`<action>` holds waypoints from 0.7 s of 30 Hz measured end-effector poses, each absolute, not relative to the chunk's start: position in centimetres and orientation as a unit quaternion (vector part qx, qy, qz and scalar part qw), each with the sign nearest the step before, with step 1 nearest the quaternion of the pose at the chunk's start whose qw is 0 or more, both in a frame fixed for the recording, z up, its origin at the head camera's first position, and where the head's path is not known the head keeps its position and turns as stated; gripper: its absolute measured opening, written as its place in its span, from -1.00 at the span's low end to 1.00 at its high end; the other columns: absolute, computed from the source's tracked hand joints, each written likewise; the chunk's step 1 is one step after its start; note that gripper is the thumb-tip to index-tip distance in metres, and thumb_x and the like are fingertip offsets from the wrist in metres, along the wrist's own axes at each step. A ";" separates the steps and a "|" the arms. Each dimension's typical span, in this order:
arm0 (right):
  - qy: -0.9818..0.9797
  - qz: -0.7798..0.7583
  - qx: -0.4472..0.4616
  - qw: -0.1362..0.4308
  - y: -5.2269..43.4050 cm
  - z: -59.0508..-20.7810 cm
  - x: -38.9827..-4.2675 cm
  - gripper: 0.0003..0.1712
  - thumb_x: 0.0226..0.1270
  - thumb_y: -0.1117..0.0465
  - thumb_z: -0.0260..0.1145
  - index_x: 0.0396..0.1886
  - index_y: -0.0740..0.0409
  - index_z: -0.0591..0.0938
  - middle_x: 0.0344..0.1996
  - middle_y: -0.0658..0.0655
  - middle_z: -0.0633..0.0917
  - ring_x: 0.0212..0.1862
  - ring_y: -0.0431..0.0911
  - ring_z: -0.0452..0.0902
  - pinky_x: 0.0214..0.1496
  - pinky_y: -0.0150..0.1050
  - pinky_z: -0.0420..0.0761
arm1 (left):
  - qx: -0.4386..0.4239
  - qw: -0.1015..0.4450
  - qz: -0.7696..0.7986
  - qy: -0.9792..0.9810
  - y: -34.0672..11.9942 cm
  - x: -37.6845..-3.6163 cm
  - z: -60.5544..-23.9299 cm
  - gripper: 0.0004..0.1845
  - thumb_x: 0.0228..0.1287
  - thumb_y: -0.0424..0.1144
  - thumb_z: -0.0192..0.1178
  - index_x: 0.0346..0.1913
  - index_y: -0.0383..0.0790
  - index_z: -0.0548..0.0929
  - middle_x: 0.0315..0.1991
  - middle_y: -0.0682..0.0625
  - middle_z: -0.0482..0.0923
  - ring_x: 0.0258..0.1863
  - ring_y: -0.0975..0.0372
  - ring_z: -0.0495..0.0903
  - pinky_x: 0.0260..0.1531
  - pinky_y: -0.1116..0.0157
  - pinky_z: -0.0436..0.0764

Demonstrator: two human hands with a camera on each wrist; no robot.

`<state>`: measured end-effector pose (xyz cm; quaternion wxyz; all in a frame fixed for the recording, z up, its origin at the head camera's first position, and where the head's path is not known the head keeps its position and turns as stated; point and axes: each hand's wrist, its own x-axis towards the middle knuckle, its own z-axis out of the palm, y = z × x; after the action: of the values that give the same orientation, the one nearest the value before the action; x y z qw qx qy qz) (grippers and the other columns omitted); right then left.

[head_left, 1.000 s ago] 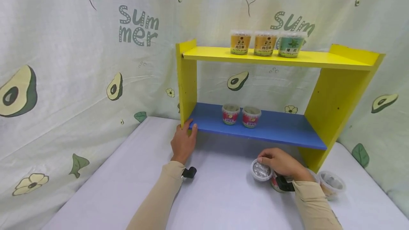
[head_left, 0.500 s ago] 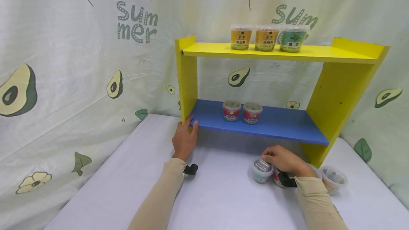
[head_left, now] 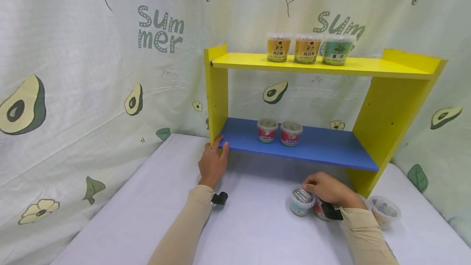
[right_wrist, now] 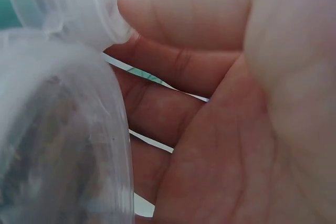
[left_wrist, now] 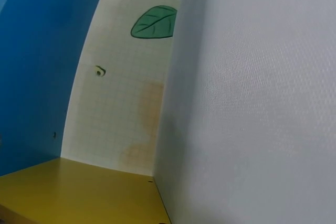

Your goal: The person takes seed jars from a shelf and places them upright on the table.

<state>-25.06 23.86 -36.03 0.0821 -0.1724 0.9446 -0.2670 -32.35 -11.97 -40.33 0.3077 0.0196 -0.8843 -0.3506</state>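
Note:
My left hand (head_left: 213, 165) grips the lower left corner of a yellow and blue shelf unit (head_left: 382, 113), thumb at the blue board's front edge. My right hand (head_left: 327, 189) pinches the rim of a small clear-lidded cup (head_left: 301, 207) with a pale blue label, low over the white table. In the right wrist view the thumb (right_wrist: 173, 11) and a finger meet at this cup's rim (right_wrist: 113, 24). A red-labelled cup (head_left: 321, 211) stands right beside it, partly hidden under the right hand. Its clear lid (right_wrist: 115, 129) fills the lower left of that view.
An orange-toned cup (head_left: 384, 212) stands on the table (head_left: 257, 232) at the right, with another lid partly hidden behind the right wrist. Two red cups (head_left: 266, 131) sit on the blue board (head_left: 331, 146). Two orange cups (head_left: 278, 49) and a green one (head_left: 336, 52) line the yellow top.
The pale blue cup, tilted with its lid facing me a second ago, has come more upright so its label shows. The right hand shifted slightly right; the left hand keeps its grip.

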 end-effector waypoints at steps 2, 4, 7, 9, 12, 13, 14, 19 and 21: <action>0.944 -0.271 -0.168 0.084 23.9 -36.0 -25.1 -0.75 0.47 0.12 0.26 -0.10 0.19 0.72 -0.20 0.03 0.70 -0.17 -0.07 0.55 0.00 0.02 0.58 | 0.021 0.306 -0.349 -0.886 -12.0 -32.3 -40.4 -0.42 0.49 0.32 -0.13 0.39 0.17 0.48 -0.02 -0.20 0.49 -0.24 0.00 0.58 -0.26 0.00 0.57; 0.944 -0.277 -0.162 0.080 23.9 -35.9 -25.1 -0.67 0.48 0.05 0.25 -0.04 0.22 0.70 -0.15 0.06 0.70 -0.13 -0.06 0.57 0.02 0.06 0.58 | 0.022 0.305 -0.349 -0.886 -11.9 -32.3 -40.4 -0.42 0.49 0.31 -0.13 0.39 0.17 0.47 -0.01 -0.20 0.49 -0.24 -0.01 0.58 -0.25 0.00 0.57; 0.945 -0.284 -0.152 0.059 23.9 -35.7 -25.0 -0.59 0.48 0.00 0.25 0.03 0.24 0.67 -0.10 0.09 0.70 -0.11 -0.04 0.57 0.04 0.10 0.57 | 0.020 0.305 -0.352 -0.885 -11.8 -32.3 -40.3 -0.41 0.49 0.32 -0.13 0.39 0.15 0.47 0.02 -0.21 0.49 -0.20 -0.01 0.58 -0.22 -0.01 0.58; 0.944 -0.292 -0.150 0.042 23.9 -35.4 -24.9 -0.57 0.49 0.00 0.24 0.05 0.28 0.66 -0.12 0.11 0.71 -0.12 -0.02 0.58 0.02 0.11 0.58 | 0.017 0.305 -0.356 -0.883 -11.8 -32.3 -40.3 -0.41 0.48 0.32 -0.13 0.39 0.14 0.47 0.05 -0.22 0.49 -0.18 -0.02 0.59 -0.19 -0.03 0.58; 0.941 -0.308 -0.142 0.022 23.8 -35.1 -24.8 -0.59 0.50 0.01 0.24 0.03 0.28 0.66 -0.18 0.11 0.72 -0.14 -0.01 0.59 -0.01 0.08 0.59 | 0.018 0.306 -0.358 -0.882 -11.7 -32.4 -40.3 -0.42 0.49 0.31 -0.12 0.39 0.15 0.47 0.07 -0.22 0.49 -0.16 -0.03 0.59 -0.18 -0.03 0.58; 0.938 -0.315 -0.140 0.018 23.7 -35.0 -24.8 -0.59 0.50 0.01 0.24 0.02 0.27 0.66 -0.19 0.11 0.72 -0.14 0.00 0.60 -0.02 0.07 0.60 | 0.019 0.306 -0.358 -0.882 -11.7 -32.4 -40.3 -0.42 0.49 0.31 -0.11 0.39 0.15 0.48 0.07 -0.22 0.49 -0.16 -0.03 0.59 -0.18 -0.03 0.58; 0.936 -0.324 -0.137 0.014 23.7 -34.9 -24.7 -0.60 0.50 0.01 0.23 0.01 0.28 0.65 -0.19 0.12 0.73 -0.13 0.02 0.62 -0.03 0.07 0.60 | 0.020 0.307 -0.358 -0.881 -11.7 -32.4 -40.3 -0.42 0.49 0.31 -0.11 0.39 0.15 0.48 0.07 -0.21 0.49 -0.16 -0.03 0.59 -0.19 -0.03 0.58; 0.919 -0.376 -0.121 0.001 23.3 -33.9 -24.7 -0.60 0.55 0.01 0.18 0.02 0.28 0.63 -0.22 0.08 0.75 -0.08 0.03 0.66 0.00 0.04 0.60 | 0.017 0.306 -0.356 -0.883 -12.0 -32.4 -40.4 -0.41 0.49 0.32 -0.14 0.39 0.15 0.47 0.06 -0.22 0.49 -0.18 -0.02 0.60 -0.21 -0.03 0.58; 0.905 -0.407 -0.123 0.001 23.3 -33.3 -24.9 -0.57 0.55 0.00 0.17 0.05 0.31 0.60 -0.21 0.09 0.75 -0.08 0.01 0.67 -0.01 0.00 0.63 | 0.017 0.305 -0.356 -0.883 -12.2 -32.3 -40.3 -0.41 0.49 0.32 -0.15 0.39 0.15 0.47 0.06 -0.22 0.49 -0.17 -0.03 0.60 -0.20 -0.03 0.58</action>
<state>-24.90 23.25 -33.35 0.0015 -0.1232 0.9052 -0.4068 -32.26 -12.23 -40.28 0.3055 0.0165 -0.8828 -0.3564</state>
